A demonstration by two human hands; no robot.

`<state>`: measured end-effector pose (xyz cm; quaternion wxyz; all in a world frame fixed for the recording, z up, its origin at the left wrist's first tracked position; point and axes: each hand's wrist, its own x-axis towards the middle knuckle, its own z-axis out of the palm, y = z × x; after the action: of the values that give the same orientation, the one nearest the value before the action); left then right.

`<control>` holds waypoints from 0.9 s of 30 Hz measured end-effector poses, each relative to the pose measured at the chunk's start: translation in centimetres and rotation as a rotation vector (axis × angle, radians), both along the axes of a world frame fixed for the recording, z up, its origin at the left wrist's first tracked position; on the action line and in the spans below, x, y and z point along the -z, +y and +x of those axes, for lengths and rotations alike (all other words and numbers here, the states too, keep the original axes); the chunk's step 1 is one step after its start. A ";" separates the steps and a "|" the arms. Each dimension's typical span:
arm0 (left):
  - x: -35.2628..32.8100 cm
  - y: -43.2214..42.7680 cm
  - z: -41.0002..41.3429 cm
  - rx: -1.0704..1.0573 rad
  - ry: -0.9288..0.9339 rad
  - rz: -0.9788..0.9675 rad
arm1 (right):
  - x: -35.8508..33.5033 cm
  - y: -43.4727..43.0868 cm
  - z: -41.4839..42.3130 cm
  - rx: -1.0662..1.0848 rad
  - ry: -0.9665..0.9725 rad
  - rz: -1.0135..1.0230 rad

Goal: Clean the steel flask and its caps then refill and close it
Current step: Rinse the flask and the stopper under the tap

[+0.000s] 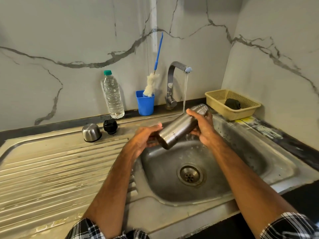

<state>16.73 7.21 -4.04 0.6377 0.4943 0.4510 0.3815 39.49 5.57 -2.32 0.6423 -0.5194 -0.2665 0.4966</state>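
The left hand cups the base and the right hand wraps the shoulder of the flask, tilted between them over the sink, stream just beside the right hand; judged rigid, wet, slippery, best gripped mid-body.

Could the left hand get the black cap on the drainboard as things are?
Probably yes, once the left hand releases the steel flask; the black cap stands uncovered, only bare drainboard between.
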 end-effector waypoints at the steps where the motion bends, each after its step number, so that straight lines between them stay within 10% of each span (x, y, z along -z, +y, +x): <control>1: 0.2 0.0 0.1 0.000 0.089 0.022 | 0.3 0.0 -0.1 0.004 -0.104 0.012; 7: 0.8 -0.2 1.2 -0.053 0.187 0.131 | 2.1 -0.1 -3.0 -0.113 -0.922 0.077; 27: 0.8 -0.2 2.3 -0.086 0.141 0.193 | 1.2 0.0 -3.6 0.045 -1.013 0.237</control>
<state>19.08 6.98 -4.80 0.5369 0.5592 0.4767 0.4145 35.92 5.60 -3.48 0.4978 -0.6238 -0.5871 0.1356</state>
